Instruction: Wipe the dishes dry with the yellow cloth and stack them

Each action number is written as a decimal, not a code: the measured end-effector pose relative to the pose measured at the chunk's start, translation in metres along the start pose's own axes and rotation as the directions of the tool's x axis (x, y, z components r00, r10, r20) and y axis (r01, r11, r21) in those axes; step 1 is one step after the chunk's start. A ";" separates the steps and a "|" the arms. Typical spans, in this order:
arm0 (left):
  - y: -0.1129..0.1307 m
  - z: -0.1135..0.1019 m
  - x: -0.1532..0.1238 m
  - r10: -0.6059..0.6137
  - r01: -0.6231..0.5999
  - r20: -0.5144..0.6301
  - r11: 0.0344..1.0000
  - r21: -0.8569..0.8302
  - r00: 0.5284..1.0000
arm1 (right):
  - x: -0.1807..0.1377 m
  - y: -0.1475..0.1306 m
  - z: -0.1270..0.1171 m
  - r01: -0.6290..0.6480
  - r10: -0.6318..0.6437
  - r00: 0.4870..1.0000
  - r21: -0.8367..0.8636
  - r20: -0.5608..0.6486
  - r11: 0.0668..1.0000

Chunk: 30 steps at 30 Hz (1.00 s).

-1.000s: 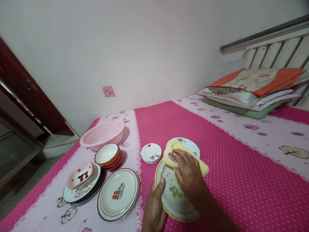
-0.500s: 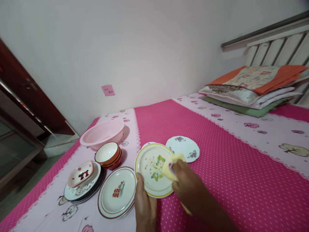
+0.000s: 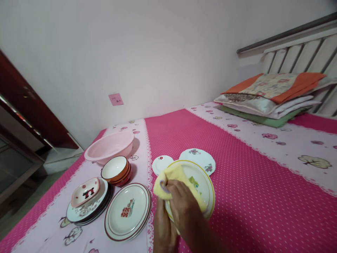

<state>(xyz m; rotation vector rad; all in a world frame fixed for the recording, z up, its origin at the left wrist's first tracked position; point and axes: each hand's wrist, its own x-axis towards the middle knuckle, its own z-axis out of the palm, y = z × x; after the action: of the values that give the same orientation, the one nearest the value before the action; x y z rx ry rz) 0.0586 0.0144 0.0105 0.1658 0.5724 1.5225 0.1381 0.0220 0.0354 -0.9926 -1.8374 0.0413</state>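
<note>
Yellow-rimmed plate [image 3: 204,182], held up over the bedcover [image 3: 242,196], has swung right since half a second ago. Yellow cloth [image 3: 172,174], then at its right edge, now covers its left side, so wiping has reached that part. Right hand [image 3: 181,200] clamped on cloth; left hand [image 3: 163,223] grips plate's lower-left rim, thumb hidden. Small plates [image 3: 160,163] show again behind.

Pink note [image 3: 116,99] on wall [image 3: 163,59] — stacked bedding [image 3: 268,87]
</note>
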 end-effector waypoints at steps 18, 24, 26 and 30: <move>0.048 0.031 -0.043 -0.235 0.004 0.194 0.647 0.762 0.952 | 0.033 0.037 -0.126 -0.465 0.300 0.835 0.300 0.460 0.833; 0.044 0.035 -0.042 -0.139 0.012 0.144 0.762 0.648 0.980 | 0.037 0.033 -0.117 -0.515 0.273 0.807 0.398 0.523 0.760; 0.047 0.030 -0.037 -0.111 0.014 0.122 0.790 0.613 0.986 | 0.037 0.036 -0.115 -0.497 0.293 0.832 0.398 0.471 0.771; 0.056 0.022 -0.029 0.003 -0.012 0.018 0.859 0.512 1.000 | 0.036 0.039 -0.105 -0.473 0.319 0.865 0.415 0.388 0.777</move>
<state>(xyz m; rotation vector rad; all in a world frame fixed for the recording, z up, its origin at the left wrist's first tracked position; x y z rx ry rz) 0.0203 -0.0044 0.0610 0.5917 0.9600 1.3442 0.2377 0.0306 0.0970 -1.0169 -1.7043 0.9377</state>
